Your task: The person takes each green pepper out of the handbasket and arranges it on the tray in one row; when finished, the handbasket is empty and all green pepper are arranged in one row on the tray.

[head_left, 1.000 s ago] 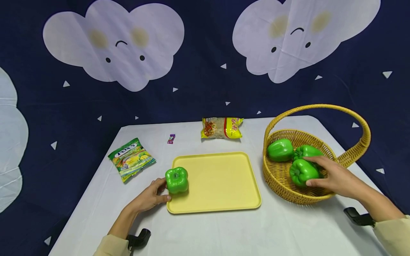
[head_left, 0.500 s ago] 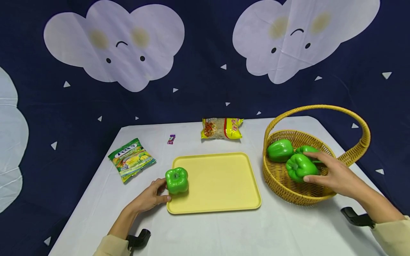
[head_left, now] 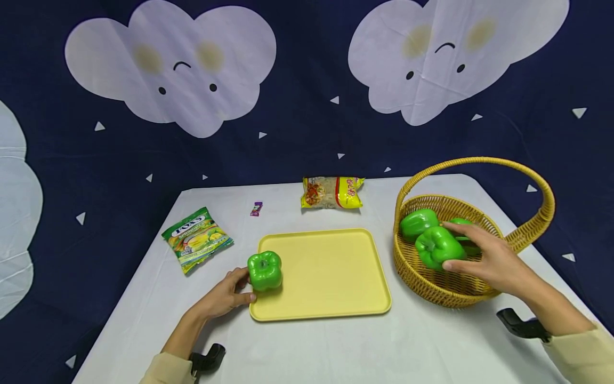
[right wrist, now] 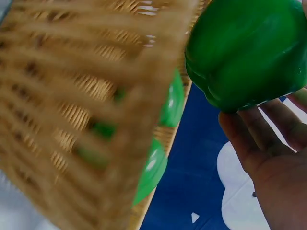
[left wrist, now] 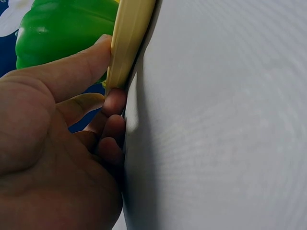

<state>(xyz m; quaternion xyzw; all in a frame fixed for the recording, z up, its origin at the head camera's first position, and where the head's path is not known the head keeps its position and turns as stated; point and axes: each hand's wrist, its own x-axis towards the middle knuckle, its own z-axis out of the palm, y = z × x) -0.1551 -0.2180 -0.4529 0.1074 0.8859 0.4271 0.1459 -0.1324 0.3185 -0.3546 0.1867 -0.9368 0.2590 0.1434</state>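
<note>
My right hand grips a green bell pepper over the wicker basket, thumb on the near side. The right wrist view shows this pepper above the basket rim, fingers curled against it. Two other green peppers lie in the basket: one at the left, one partly hidden behind my fingers. At the left edge of the yellow tray, my left hand pinches the rim; the left wrist view has its thumb on the rim. Another green pepper stands on the tray beside that hand.
A green candy bag lies left of the tray. Behind it are a small purple wrapped sweet and a yellow food packet. The basket's tall handle arches above its right side. White cloth covers the table.
My right hand has lifted its pepper and carried it left and slightly up within the basket's outline. My left hand, the tray and the pepper on it have stayed in place.
</note>
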